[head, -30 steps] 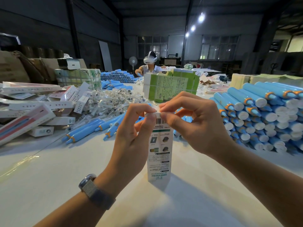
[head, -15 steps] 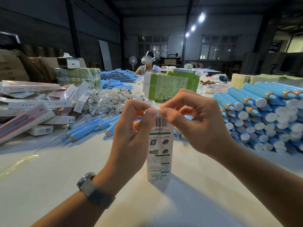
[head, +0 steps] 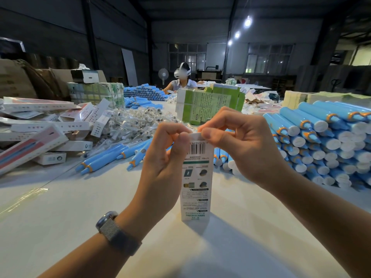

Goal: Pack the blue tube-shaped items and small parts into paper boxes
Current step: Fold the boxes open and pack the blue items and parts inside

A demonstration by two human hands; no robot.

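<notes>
A tall white paper box [head: 195,183] with a barcode and green print stands upright on the white table [head: 60,207] in front of me. My left hand [head: 164,155] grips its upper left side, thumb at the top edge. My right hand [head: 241,141] pinches the top flap from the right. What the box holds is hidden. A big stack of blue tubes [head: 325,141] with white caps lies at the right. A few loose blue tubes [head: 108,157] lie behind my left hand, and a heap of small clear-bagged parts [head: 136,123] sits further back.
Flat and folded white boxes [head: 40,129] pile up at the left. A block of green-printed cartons [head: 208,105] stands behind the box. Another person [head: 183,79] sits at the far end beside more blue tubes [head: 144,93]. Brown cardboard boxes [head: 18,79] line the far left.
Both hands have stayed on the top of the box. The fingers have shifted slightly along the flap, and the barcode is more exposed than before.
</notes>
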